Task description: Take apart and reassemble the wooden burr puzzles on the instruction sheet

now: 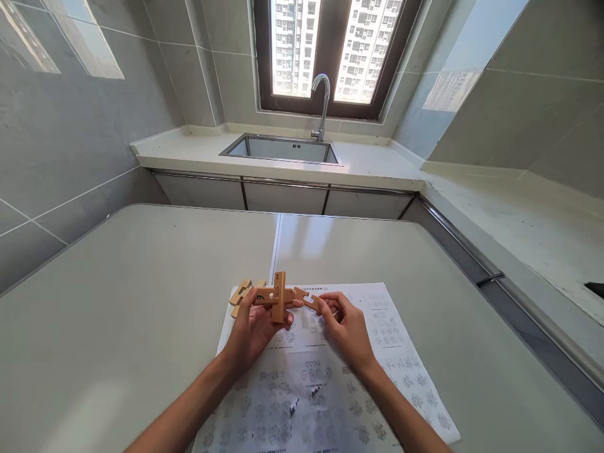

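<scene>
My left hand is closed round wooden puzzle pieces joined in a cross. One upright piece, marked 2, crosses a level piece that carries another mark. Between thumb and fingers of my right hand is a notched wooden puzzle piece, held just right of the cross. Whether its left end touches the cross I cannot tell. More notched wooden pieces lie behind my left hand, partly hidden by it. Under both hands spreads a printed instruction sheet with rows of small diagrams.
The sheet, torn in places, lies on a pale table with a seam down its middle. Beyond the table are a counter with a steel sink, a curved tap and a window. Another counter runs along the right.
</scene>
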Available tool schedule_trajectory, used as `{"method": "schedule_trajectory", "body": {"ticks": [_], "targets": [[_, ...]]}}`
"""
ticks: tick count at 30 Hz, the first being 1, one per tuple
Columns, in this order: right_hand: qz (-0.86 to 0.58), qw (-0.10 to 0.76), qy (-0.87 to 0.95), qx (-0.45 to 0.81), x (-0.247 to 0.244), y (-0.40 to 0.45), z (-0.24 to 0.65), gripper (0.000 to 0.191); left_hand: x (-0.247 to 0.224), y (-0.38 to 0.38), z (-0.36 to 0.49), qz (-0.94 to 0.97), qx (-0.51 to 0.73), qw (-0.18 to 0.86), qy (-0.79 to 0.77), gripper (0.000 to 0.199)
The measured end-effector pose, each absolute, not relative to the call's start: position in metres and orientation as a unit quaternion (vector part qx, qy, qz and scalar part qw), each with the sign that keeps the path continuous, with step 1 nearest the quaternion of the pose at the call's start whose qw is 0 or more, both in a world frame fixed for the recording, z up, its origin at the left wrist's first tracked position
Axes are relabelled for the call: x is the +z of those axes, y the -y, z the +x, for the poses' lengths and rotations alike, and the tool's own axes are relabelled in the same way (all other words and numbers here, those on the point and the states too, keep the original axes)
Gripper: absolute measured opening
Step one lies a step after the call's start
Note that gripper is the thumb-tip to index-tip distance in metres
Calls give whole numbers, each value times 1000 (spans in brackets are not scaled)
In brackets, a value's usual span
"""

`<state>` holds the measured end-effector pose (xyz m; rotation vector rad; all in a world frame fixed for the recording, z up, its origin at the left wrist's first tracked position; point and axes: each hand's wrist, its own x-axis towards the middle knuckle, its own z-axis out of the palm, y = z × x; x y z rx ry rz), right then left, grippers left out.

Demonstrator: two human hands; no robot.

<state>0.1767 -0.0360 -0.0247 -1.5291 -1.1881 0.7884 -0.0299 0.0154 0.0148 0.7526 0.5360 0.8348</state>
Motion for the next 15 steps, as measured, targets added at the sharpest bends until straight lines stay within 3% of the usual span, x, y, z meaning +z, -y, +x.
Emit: {"method": "schedule_trajectory", "body": {"ticks": [6,15], "targets": [[-639,467,551,264,-28,36,176,25,13,-18,-33,309,367,847,-227,76],[-626,431,625,179,-40,35,176,14,4,-16,-31,341,347,853,-187,66]]}}
